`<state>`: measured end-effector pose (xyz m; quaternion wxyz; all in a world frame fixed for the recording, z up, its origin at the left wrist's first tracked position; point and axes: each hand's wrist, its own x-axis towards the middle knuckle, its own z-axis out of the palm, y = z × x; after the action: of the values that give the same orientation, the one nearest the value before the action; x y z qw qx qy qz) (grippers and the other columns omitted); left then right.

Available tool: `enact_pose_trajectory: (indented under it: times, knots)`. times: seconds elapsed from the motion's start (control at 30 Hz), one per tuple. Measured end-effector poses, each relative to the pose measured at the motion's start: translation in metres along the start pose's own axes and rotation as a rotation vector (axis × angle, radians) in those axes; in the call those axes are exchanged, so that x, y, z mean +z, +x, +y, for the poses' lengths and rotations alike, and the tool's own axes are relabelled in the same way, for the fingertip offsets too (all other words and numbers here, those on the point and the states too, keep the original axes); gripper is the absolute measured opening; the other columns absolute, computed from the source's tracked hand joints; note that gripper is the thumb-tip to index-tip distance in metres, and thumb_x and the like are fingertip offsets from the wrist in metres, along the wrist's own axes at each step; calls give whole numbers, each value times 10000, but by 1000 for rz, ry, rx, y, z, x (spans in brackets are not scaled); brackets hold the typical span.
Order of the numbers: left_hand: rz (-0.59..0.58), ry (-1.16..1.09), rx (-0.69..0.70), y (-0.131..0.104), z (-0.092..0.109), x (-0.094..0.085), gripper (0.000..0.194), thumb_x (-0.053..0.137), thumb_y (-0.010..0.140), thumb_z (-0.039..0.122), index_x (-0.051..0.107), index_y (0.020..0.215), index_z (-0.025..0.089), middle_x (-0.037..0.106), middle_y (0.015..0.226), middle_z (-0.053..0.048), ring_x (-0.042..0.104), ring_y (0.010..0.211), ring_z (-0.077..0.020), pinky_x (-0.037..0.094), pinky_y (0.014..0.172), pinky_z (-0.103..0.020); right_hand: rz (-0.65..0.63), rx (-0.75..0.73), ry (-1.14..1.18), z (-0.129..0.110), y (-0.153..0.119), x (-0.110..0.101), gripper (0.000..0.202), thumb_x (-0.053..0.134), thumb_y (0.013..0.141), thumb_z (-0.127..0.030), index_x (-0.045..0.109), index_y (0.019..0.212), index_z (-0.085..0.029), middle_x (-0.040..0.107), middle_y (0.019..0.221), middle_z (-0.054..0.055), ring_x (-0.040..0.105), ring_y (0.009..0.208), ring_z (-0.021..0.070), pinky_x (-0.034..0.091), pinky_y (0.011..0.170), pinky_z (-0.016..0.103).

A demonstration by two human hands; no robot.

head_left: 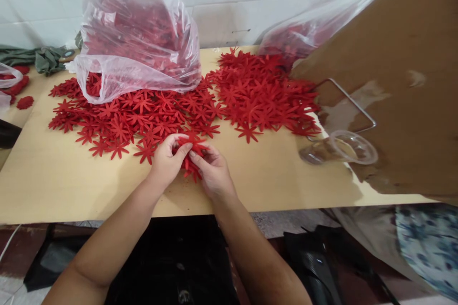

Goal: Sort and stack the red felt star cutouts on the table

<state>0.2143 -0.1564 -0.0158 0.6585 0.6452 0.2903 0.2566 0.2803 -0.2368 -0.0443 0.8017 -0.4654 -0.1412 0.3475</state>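
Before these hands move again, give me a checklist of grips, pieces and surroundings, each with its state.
1. Left hand grips the red cutouts: ok, thumb and fingers pinch them.
2. Right hand grips too: ok, its thumb beside the left one.
3. Number held: cannot tell, they overlap.
4. Loose cutouts nearby: ok, heaped just beyond the hands.
5. Plastic bag off the loose cutouts: not ok, its handle overlaps some.
6. Plastic cup apart from both hands: ok.
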Motion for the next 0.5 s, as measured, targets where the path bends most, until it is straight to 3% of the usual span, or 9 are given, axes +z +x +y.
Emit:
enact_pose_trajectory:
  times: [0.2,0.37,0.5]
  knots:
    - [-123,-139,-85,2,-1,0,265,598,680,100,590,943,135,650,856,-36,587,745,-100,475,727,-249,89,-21,18,-4,3,-7,178,726,616,-249,586,723,-224,635,735,-42,598,638,84,522,630,220]
    - [-75,-61,-78,4,-6,-2,236,607,661,97,601,895,129,618,704,2,526,608,-75,454,631,-221,69,-12,-11,-5,2,-6,188,704,641,-265,583,779,-226,653,812,-31,622,726,105,526,741,267]
    - [-66,-62,-65,4,-7,-2,185,618,665,147,603,849,132,624,728,-3,524,623,-75,449,635,-217,40,-6,-17,-5,1,-3,218,709,637,-269,587,815,-234,663,852,-22,629,781,123,522,772,293]
